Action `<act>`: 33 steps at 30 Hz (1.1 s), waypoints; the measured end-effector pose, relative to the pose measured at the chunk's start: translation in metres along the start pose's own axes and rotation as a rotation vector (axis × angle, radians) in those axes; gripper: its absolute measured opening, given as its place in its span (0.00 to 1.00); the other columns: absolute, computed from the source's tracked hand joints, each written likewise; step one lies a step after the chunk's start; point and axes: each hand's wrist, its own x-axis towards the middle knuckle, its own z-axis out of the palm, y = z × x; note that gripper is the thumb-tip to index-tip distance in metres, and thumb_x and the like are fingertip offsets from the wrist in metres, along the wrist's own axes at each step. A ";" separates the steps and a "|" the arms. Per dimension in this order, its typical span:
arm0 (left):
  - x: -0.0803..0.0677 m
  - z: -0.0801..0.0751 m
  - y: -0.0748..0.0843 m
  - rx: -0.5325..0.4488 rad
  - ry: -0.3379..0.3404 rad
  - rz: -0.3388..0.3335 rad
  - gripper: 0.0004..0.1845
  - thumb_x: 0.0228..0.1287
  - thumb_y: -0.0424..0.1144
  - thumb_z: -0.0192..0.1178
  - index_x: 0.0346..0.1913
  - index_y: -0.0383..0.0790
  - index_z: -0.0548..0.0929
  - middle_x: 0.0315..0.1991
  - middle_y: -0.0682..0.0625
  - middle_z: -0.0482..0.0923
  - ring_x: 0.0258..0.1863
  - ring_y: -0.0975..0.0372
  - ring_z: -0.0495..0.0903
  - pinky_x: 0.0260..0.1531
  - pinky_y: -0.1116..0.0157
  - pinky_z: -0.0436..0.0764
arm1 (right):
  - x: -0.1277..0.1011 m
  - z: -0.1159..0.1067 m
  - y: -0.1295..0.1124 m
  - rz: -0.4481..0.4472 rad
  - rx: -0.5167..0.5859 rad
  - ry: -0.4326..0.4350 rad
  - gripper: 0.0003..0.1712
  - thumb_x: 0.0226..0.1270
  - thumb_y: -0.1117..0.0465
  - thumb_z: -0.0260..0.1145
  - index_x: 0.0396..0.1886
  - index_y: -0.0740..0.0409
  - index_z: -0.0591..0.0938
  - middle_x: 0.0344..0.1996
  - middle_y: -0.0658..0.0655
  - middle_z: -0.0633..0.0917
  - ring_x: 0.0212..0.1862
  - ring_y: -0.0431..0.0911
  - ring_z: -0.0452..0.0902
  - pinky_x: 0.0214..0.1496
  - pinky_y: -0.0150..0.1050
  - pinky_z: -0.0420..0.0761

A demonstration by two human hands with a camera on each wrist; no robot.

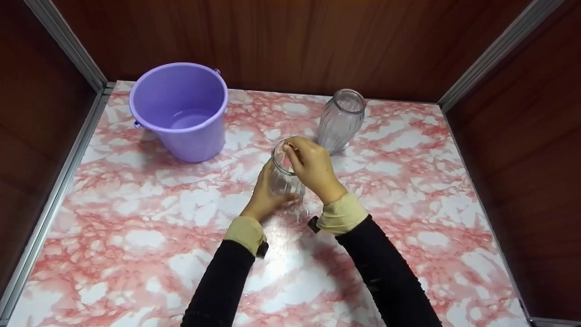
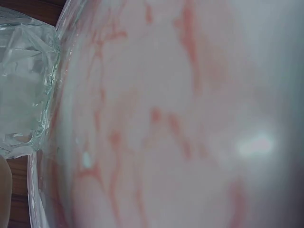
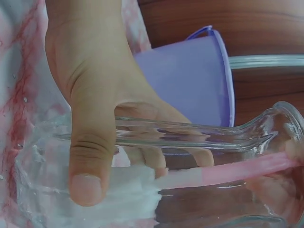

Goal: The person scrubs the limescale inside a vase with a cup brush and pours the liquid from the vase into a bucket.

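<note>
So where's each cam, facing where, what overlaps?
Head: on the head, facing forward and down at table, bucket, held vase, other vase; left hand, right hand, sleeves show.
Left wrist: on that wrist, facing the table up close, glass at left edge; only a skin sliver shows.
Right wrist: on that wrist, facing held vase with brush inside, bucket behind; left hand shows, right hand probably blurred at the rim.
Head and right wrist share left hand, held vase, bucket.

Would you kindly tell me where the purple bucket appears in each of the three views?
Head: the purple bucket stands upper left, left of the glass vase that the left hand holds.
Left wrist: it is not in this picture.
Right wrist: upper middle, opening towards the right edge, partly behind the left hand.
Shared landmark: the red-and-white marbled tabletop, in all three views.
</note>
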 end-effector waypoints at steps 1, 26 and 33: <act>0.000 0.000 0.000 0.015 0.003 -0.002 0.64 0.44 0.40 0.83 0.81 0.46 0.51 0.78 0.42 0.52 0.77 0.49 0.53 0.77 0.52 0.54 | 0.000 0.000 0.000 0.004 0.002 0.005 0.08 0.75 0.64 0.63 0.38 0.65 0.84 0.30 0.59 0.86 0.27 0.47 0.78 0.33 0.43 0.82; 0.000 0.000 0.000 0.064 0.019 -0.018 0.65 0.43 0.41 0.84 0.81 0.45 0.51 0.78 0.41 0.52 0.77 0.49 0.53 0.77 0.50 0.53 | 0.004 -0.004 -0.001 0.064 0.089 -0.108 0.09 0.75 0.63 0.63 0.37 0.65 0.83 0.24 0.57 0.83 0.25 0.47 0.75 0.30 0.42 0.80; 0.001 0.000 -0.001 0.046 0.011 0.025 0.64 0.44 0.37 0.83 0.81 0.44 0.51 0.78 0.41 0.51 0.78 0.50 0.52 0.77 0.51 0.52 | 0.000 0.001 -0.005 0.006 0.012 -0.078 0.08 0.76 0.64 0.61 0.40 0.65 0.82 0.35 0.60 0.86 0.38 0.53 0.81 0.44 0.47 0.82</act>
